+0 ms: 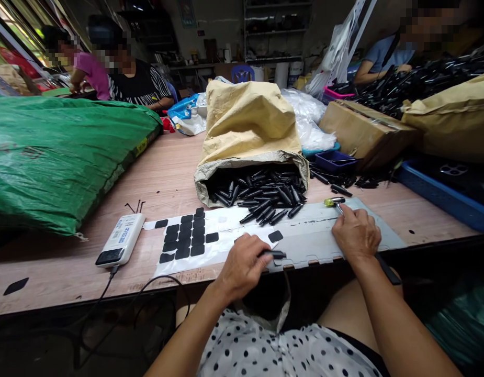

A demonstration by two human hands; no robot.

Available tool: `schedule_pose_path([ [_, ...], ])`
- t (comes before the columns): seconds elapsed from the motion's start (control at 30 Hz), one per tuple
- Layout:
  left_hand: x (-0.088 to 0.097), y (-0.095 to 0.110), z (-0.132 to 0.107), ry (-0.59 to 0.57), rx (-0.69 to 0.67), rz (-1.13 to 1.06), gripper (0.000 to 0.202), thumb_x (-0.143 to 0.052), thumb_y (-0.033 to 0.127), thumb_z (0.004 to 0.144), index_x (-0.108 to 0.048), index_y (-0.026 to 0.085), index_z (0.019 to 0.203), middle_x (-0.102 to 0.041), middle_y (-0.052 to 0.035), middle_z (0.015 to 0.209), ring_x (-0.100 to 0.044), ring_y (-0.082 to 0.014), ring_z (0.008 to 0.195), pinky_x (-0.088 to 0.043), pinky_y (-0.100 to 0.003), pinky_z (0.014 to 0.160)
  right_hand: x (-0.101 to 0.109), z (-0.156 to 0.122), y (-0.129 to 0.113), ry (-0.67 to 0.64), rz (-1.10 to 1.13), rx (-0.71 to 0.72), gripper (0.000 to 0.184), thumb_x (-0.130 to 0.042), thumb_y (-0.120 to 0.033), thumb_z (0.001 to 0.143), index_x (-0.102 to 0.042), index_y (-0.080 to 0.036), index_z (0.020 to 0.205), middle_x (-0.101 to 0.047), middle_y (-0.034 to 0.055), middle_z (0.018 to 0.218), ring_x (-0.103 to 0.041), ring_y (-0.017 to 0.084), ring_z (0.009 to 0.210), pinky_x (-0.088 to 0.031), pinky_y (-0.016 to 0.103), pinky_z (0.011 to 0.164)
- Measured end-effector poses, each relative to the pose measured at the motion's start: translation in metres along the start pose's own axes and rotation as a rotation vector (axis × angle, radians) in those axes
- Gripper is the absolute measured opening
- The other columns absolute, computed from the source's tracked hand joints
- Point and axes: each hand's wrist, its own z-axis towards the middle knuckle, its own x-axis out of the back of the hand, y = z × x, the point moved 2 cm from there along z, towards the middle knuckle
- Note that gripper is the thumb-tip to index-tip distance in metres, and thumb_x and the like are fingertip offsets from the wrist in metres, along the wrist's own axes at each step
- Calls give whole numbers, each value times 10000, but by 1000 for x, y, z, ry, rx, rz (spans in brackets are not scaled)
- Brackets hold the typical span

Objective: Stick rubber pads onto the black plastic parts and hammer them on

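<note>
Wood-grain table [167, 170], green sack [61, 157], tan sack [249, 120]

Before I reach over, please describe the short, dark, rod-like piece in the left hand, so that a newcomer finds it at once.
Find the tan sack lying open on the wood-patterned table, with slim black parts spilling out. In front of its mouth, near the table edge, the short, dark, rod-like piece juts rightward from the left hand. Unlike the spilled parts, it is held.

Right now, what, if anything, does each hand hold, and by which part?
Left hand: a black piece, by its left end. Right hand: at a yellow-and-black item; hold unclear.
</note>
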Motion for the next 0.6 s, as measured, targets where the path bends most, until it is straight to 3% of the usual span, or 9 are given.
schedule_pose_path([
  [0.13, -26, 17, -41, -320, -7, -80, 217, -503, 394, 1002, -666, 273, 1077, -709, -32, 980, -642, -198, 899, -461, -304, 800, 2, 0, -1, -14, -8, 3, 365, -495, -273, 952, -674, -222, 1266, -606, 120, 1006, -499, 231, 867, -255, 348, 674],
  [0.27, -70, -11, -71, -399, 215, -7, 200, -548, 365, 963, -663, 301, 1114, -727, -20, 1034, -671, -223, 957, -490, -326, 834, 3, 0, -1, -13, -17, 22, 369, -481, -271, 959, -665, -213, 1273, -608, 128, 1012, -512, 244, 882, -255, 350, 673],
  [0.37, -90, -31, -80, -443, 384, 63, 344, -547, 361, 956, -620, 303, 1287, -723, -68, 1111, -676, -279, 1052, -508, -396, 908, 3, 1, -1, -19, -21, 19, 369, -489, -267, 952, -667, -206, 1269, -604, 132, 1003, -515, 248, 882, -261, 347, 675],
  [0.43, -88, -27, -79, -467, 372, 70, 463, -608, 361, 919, -574, 303, 1377, -710, -88, 1157, -676, -299, 1067, -516, -416, 915, 3, 1, -1, -30, -23, 22, 374, -482, -270, 956, -663, -198, 1275, -603, 131, 997, -516, 245, 876, -261, 339, 675],
  [0.5, -75, -13, -70, -442, 242, -7, 418, -662, 344, 888, -634, 310, 1304, -719, -61, 1124, -687, -264, 1006, -529, -368, 872, 2, 1, -1, -37, -30, 26, 375, -472, -274, 963, -660, -194, 1278, -604, 130, 996, -517, 243, 875, -256, 335, 674],
  [0.6, -39, 5, -38, -212, 81, -130, 175, -600, 330, 953, -724, 272, 1061, -737, -30, 965, -679, -193, 882, -526, -303, 815, 2, 1, 0, -33, -48, 27, 374, -458, -285, 975, -654, -209, 1284, -609, 123, 999, -516, 241, 878, -247, 340, 671],
])
